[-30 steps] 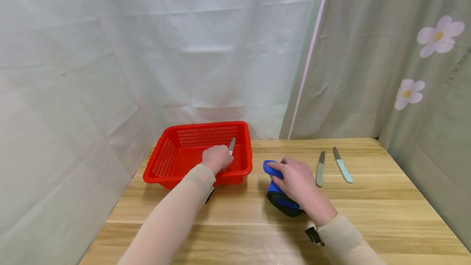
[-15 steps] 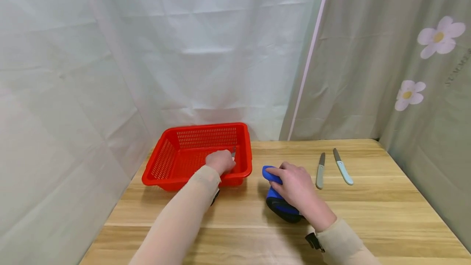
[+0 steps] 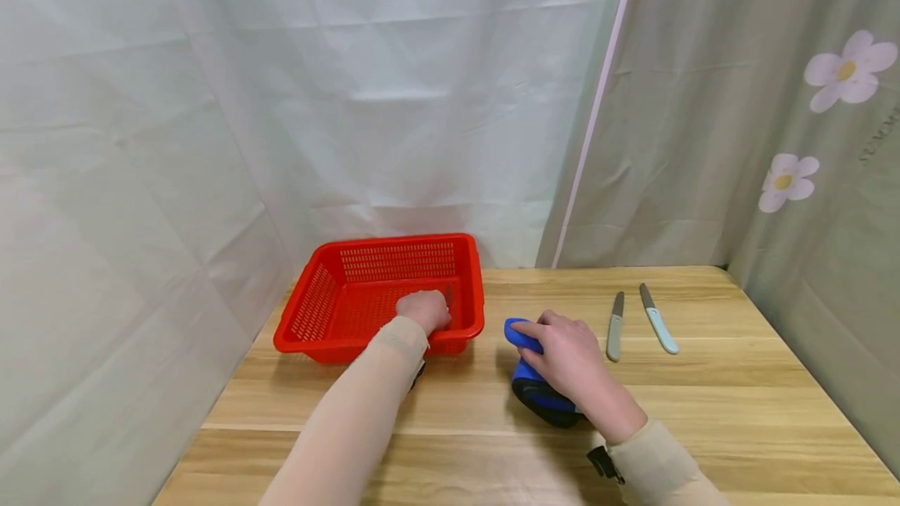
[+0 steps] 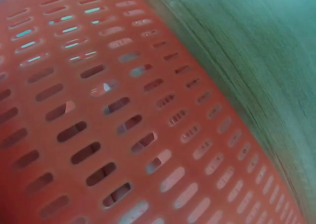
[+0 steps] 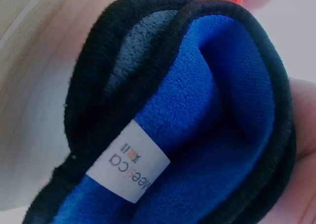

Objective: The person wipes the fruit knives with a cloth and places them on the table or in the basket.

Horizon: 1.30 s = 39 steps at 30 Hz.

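My left hand [image 3: 424, 311] is low inside the red plastic basket [image 3: 394, 239], near its right end, with fingers curled round a knife. A bit of the blade [image 3: 448, 293] shows dimly beyond the fingers; the handle is hidden. In the left wrist view the slotted basket wall [image 4: 106, 130] blocks most of that hand. My right hand [image 3: 568, 350] pinches a folded blue cloth [image 3: 523, 334] above the table. Up close in the right wrist view, the blue cloth [image 5: 182, 91] has black edging and a white label [image 5: 129, 161].
Two knives lie on the wooden table [image 3: 478, 451] right of the cloth: a grey-green-handled one [image 3: 615, 326] and a light-blue-handled one [image 3: 659, 322]. A pale curtain [image 3: 422, 100] hangs behind the table, close to the basket.
My left hand has moved down and slightly right, deeper into the basket, and the knife blade now shows much less. The right hand stays nearly in place with the cloth.
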Tool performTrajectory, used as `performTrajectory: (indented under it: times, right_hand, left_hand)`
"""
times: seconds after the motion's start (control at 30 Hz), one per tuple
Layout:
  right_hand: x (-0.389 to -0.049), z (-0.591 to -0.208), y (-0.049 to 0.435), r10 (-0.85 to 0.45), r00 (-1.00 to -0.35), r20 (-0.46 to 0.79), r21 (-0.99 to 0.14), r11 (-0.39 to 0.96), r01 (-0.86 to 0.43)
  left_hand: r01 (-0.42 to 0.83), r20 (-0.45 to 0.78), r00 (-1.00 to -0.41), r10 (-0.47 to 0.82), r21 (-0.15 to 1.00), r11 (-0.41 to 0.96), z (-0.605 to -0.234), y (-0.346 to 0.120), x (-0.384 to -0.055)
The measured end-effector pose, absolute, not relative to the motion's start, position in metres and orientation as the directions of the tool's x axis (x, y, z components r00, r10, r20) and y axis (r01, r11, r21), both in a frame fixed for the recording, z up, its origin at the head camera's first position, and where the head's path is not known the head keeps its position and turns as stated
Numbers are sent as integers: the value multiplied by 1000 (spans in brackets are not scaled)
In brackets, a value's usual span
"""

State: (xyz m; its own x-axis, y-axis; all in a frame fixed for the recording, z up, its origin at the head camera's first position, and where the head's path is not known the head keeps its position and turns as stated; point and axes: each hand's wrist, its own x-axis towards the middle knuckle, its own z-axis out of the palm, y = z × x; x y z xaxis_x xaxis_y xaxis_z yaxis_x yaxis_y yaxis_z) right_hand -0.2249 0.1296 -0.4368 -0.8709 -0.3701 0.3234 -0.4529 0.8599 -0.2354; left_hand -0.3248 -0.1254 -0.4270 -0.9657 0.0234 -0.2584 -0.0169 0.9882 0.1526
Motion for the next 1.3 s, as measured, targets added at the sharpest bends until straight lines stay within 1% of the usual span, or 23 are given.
performTrajectory:
  times: [0.2, 0.23, 0.33, 0.43, 0.6, 0.63, 0.83, 0.9, 1.07, 1.1, 1.17, 1.3]
  right_hand:
    - [-225, -437, 129, -372, -877, 303, -239, 862, -448]
    - [-225, -437, 129, -372, -877, 303, -240, 861, -448]
    - [-225, -437, 129, -371, -878, 303, -242, 861, -448]
    - [-225, -438, 129, -370, -879, 301, -243, 861, -446]
    - [-225, -439, 129, -368, -881, 299, -243, 863, -443]
    - [-226, -439, 129, -368, -881, 299, -242, 863, -443]
    - [-226, -439, 129, -368, -880, 299, -242, 863, -443]
    - [-226, -439, 129, -368, -880, 300, -242, 863, -443]
    - [-225, -439, 129, -368, -878, 306, -239, 863, -445]
    - [-225, -439, 129, -368, -878, 307, -238, 863, -445]
    - [-226, -439, 129, -368, -878, 307, -236, 864, -445]
    - [-226, -439, 129, -368, -879, 302, -232, 866, -443]
  left_hand:
    - [-15, -287, -958, 18, 115, 993, -434, -127, -332]
    - [-5, -281, -959, 25, 105, 994, -444, -129, -340]
    - [-6, -305, -952, 20, 85, 996, -463, -133, -358]
    - [-8, -334, -942, 17, 76, 997, -490, -140, -382]
    - [-15, -363, -932, 21, 95, 995, -528, -150, -416]
    - [-5, -346, -938, 32, 105, 994, -535, -152, -419]
    - [-7, -305, -952, 35, 136, 991, -446, -129, -341]
    - [3, -301, -953, 42, 129, 992, -450, -132, -344]
    - [23, -318, -947, 52, 94, 995, -495, -144, -385]
    - [17, -331, -942, 44, 84, 996, -490, -141, -382]
    - [18, -331, -942, 46, 88, 996, -499, -142, -388]
    - [21, -332, -942, 55, 104, 994, -491, -140, -379]
